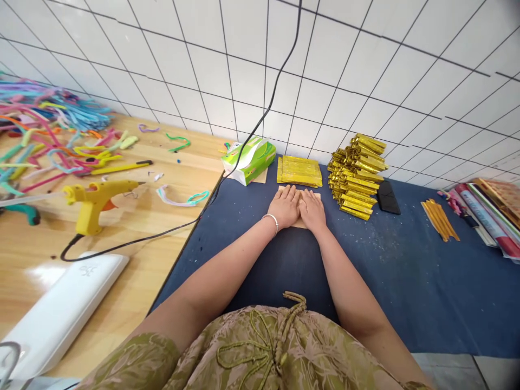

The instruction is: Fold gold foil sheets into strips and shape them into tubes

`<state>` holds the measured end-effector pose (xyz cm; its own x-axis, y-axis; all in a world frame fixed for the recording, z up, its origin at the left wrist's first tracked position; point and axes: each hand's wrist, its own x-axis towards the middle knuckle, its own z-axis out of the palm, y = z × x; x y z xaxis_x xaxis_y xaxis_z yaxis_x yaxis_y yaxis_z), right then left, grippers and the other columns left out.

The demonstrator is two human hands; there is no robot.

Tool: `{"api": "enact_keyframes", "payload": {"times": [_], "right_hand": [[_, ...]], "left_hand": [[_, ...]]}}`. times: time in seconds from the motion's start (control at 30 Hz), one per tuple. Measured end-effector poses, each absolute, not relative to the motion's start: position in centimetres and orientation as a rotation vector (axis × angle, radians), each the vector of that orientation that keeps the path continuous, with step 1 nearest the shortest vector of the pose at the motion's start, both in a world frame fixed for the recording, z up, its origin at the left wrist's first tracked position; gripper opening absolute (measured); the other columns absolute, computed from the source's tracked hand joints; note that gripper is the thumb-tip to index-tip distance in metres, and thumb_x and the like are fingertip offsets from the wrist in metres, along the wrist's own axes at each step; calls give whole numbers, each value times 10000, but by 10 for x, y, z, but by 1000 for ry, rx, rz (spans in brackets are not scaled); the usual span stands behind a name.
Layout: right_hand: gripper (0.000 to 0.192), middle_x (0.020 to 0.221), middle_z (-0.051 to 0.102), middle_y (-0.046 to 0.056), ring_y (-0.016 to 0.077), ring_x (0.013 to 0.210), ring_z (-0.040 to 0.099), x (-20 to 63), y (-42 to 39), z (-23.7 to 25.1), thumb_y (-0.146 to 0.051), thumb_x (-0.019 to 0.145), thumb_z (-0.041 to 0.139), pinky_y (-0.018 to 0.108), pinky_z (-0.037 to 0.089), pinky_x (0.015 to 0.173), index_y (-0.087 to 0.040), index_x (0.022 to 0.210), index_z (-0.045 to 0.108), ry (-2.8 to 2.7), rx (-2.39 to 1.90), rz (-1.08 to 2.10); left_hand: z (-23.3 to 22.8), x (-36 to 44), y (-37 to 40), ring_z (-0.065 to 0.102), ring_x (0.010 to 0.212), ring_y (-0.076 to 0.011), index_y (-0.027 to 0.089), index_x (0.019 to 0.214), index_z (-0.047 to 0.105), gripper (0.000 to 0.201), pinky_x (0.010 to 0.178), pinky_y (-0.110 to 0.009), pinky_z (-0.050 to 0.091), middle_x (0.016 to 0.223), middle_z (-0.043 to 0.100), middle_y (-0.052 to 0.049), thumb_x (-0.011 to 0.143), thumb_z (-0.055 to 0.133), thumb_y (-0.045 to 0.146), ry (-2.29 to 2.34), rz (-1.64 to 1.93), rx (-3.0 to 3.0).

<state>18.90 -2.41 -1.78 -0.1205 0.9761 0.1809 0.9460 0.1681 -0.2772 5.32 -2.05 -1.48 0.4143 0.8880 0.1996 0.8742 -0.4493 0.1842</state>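
Seen from the head camera, both hands lie flat, palms down and side by side, on a small tan sheet of paper (300, 190) that rests on the dark blue cloth (406, 281) covering this part of the counter. The left hand (284, 206) has its fingers stretched out together and grips nothing; a thin silver bangle (272, 220) circles its wrist. The right hand (312, 210) touches the left along the thumb side, its fingers likewise laid flat and pressing on the sheet rather than closed around it. Only the far edge and corners of the paper show past the fingertips.

Just beyond the hands lies a flat stack of shiny gold foil sheets (299, 170), rectangular and slightly crinkled. To its right stands a tall pile of folded gold foil pieces (357, 176), narrow and bar-shaped, stacked in rows. A black oblong object (388, 197) lies beside that pile, and a small bundle of thin gold strips (440, 219) sits farther right. A green tissue pack (248, 160) rests at the cloth's left edge.

On the bare wooden counter (162, 238) to the left are a yellow glue gun (94, 199) on its stand, a black cable (227, 179), a white plastic box (60, 309), and a heap of fuzzy coloured pipe cleaners (49, 130). White square tiles (365, 65) cover the wall behind.
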Motion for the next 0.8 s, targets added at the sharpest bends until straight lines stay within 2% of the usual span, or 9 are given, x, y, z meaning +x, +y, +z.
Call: {"api": "enact_keyframes", "payload": {"times": [0.33, 0.57, 0.8], "right_hand": [[520, 1439, 373, 72, 162, 1357, 265, 192, -25, -22, -246, 895, 287, 349, 172, 1117, -147, 1405, 291, -2120, -1828, 141], [498, 1471, 319, 49, 166, 1378, 208, 189, -31, -16, -244, 889, 311, 374, 150, 1121, -189, 1383, 340, -2188, -1870, 132], [510, 1496, 267, 45, 182, 1389, 172, 186, -33, -16, -291, 901, 286, 397, 132, 1119, -198, 1402, 307, -2195, -1926, 102]], "left_hand": [[-17, 48, -19, 190, 1384, -241, 149, 1406, 316, 543, 1106, -413, 170, 1482, 281, -95, 931, 221, 397, 1575, 472, 2626], [-16, 43, -21, 192, 1385, -236, 204, 1404, 327, 531, 1108, -424, 161, 1487, 278, -63, 936, 211, 425, 1586, 416, 2633], [-15, 35, -18, 184, 1387, -244, 249, 1417, 298, 537, 1111, -441, 144, 1500, 248, -41, 932, 205, 457, 1566, 331, 2633]]}}
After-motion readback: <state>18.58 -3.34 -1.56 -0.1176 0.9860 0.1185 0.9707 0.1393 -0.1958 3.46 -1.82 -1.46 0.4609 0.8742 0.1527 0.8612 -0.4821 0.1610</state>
